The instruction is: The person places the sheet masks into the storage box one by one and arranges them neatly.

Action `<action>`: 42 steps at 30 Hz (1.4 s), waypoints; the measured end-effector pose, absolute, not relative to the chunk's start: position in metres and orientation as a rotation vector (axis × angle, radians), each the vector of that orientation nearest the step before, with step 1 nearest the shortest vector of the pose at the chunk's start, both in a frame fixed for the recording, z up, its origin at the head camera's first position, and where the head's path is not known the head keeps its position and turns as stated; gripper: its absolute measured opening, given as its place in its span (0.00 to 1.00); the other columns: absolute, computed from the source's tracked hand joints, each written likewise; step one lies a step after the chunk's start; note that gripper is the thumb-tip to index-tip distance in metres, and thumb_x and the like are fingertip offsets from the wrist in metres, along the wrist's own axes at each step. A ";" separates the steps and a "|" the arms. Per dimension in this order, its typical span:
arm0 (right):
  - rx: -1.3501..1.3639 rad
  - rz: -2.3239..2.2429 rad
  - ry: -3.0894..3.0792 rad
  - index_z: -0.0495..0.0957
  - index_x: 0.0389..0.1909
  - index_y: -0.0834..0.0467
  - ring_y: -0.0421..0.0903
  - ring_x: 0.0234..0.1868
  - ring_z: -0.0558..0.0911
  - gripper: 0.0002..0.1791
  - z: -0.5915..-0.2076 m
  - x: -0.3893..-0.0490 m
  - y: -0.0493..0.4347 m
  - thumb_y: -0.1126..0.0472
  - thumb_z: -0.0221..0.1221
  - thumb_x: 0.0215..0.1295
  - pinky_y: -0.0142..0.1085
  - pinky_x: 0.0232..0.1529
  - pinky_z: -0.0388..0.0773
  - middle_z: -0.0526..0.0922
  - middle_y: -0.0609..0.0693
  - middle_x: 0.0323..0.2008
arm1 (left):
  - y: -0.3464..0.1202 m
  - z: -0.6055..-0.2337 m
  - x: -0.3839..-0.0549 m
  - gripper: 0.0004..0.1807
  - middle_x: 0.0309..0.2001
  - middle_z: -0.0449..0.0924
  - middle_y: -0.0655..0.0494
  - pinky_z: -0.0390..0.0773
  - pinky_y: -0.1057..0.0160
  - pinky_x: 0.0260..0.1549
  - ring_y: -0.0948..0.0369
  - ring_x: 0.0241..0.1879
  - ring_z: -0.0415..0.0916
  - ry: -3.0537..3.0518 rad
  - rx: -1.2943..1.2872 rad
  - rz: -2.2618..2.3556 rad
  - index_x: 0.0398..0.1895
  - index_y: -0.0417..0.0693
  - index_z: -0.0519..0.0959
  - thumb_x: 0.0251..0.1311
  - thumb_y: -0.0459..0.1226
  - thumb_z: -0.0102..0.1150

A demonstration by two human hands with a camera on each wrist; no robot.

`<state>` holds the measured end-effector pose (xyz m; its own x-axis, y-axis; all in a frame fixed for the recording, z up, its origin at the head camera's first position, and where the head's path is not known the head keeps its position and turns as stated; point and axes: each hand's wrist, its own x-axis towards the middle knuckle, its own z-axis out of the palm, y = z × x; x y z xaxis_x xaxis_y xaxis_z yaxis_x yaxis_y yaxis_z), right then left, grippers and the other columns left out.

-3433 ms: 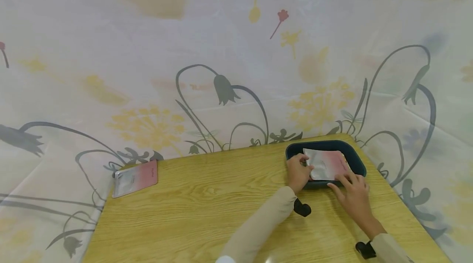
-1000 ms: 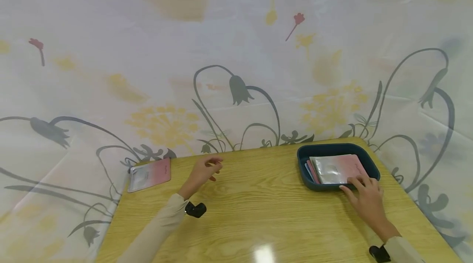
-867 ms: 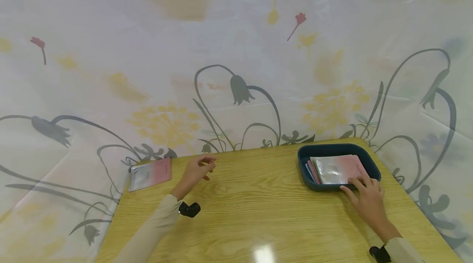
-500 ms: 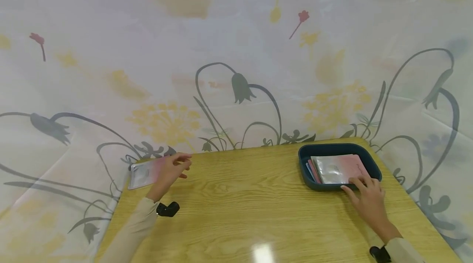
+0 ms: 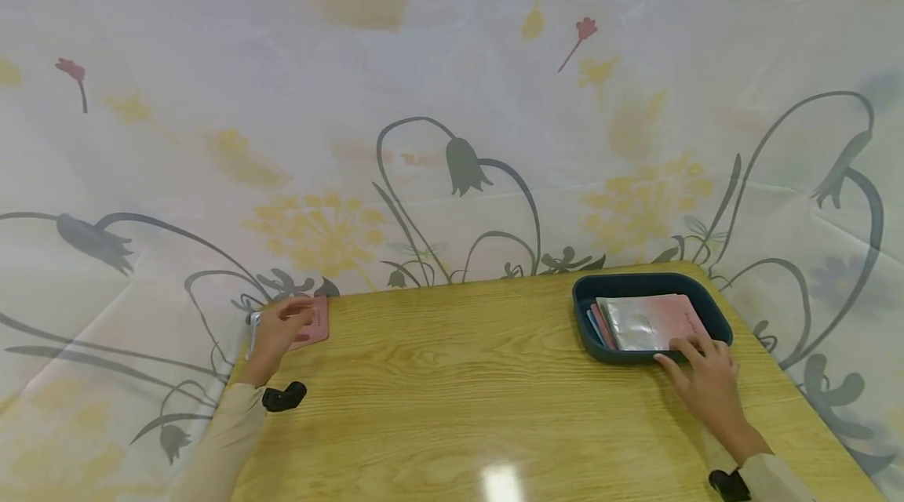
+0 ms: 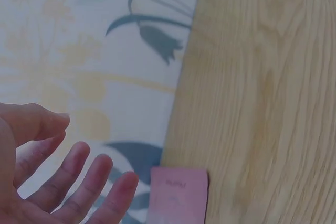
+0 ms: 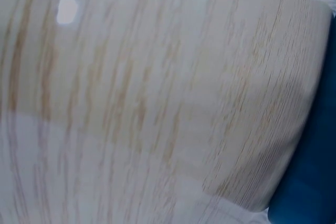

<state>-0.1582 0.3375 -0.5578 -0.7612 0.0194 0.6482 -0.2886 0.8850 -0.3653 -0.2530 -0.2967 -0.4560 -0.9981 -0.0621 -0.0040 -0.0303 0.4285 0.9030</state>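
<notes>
In the head view, my left hand (image 5: 278,333) hovers over a pink and silver sachet (image 5: 319,321) at the table's back left corner and covers its middle. The left wrist view shows the loosely bent fingers (image 6: 97,174) with nothing between them, apart from the pink sachet end (image 6: 178,195). My right hand (image 5: 709,384) grips the front rim of a dark blue tray (image 5: 586,286), thumb outside and fingers over the edge by the stacked sachets (image 5: 650,321). In the right wrist view only the tray's blue wall (image 7: 310,156) shows; the hand is out of sight.
The wood-grain table (image 5: 438,392) runs between the two hands. Behind it and at its sides hangs a pale flower-printed sheet (image 5: 466,55). The tray stands at the back right corner. A bright reflection lies near the front.
My left hand has left the tray and moved left across the table to above the lone sachet. The right hand stays at the tray's front rim, while the view has shifted somewhat.
</notes>
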 end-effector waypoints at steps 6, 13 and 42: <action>0.202 0.587 -2.366 0.77 0.33 0.57 0.65 0.40 0.66 0.15 -0.559 -0.159 0.339 0.55 0.71 0.48 0.64 0.35 0.59 0.73 0.57 0.39 | -0.323 -0.459 -0.253 0.24 0.55 0.71 0.35 0.81 0.58 0.39 0.64 0.42 0.75 -2.641 0.126 -1.527 0.60 0.35 0.70 0.68 0.43 0.51; 0.212 0.568 -2.355 0.78 0.32 0.57 0.64 0.40 0.66 0.17 -0.559 -0.161 0.340 0.61 0.73 0.41 0.63 0.34 0.59 0.73 0.57 0.38 | -0.349 -0.468 -0.253 0.23 0.58 0.71 0.38 0.78 0.69 0.37 0.70 0.42 0.70 -2.616 0.337 -1.462 0.60 0.37 0.71 0.68 0.43 0.51; 0.206 0.602 -2.366 0.79 0.29 0.56 0.60 0.38 0.68 0.16 -0.555 -0.160 0.343 0.63 0.74 0.37 0.62 0.34 0.60 0.74 0.52 0.34 | -0.371 -0.518 -0.266 0.27 0.61 0.60 0.23 0.59 0.39 0.59 0.33 0.60 0.57 -2.658 0.588 -1.320 0.59 0.25 0.67 0.63 0.37 0.48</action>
<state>-0.1599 0.3428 -0.5549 -0.7576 0.0129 0.6526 -0.3004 0.8808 -0.3661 -0.2659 -0.3713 -0.5180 -0.9179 -0.3911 -0.0671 -0.2898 0.5451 0.7867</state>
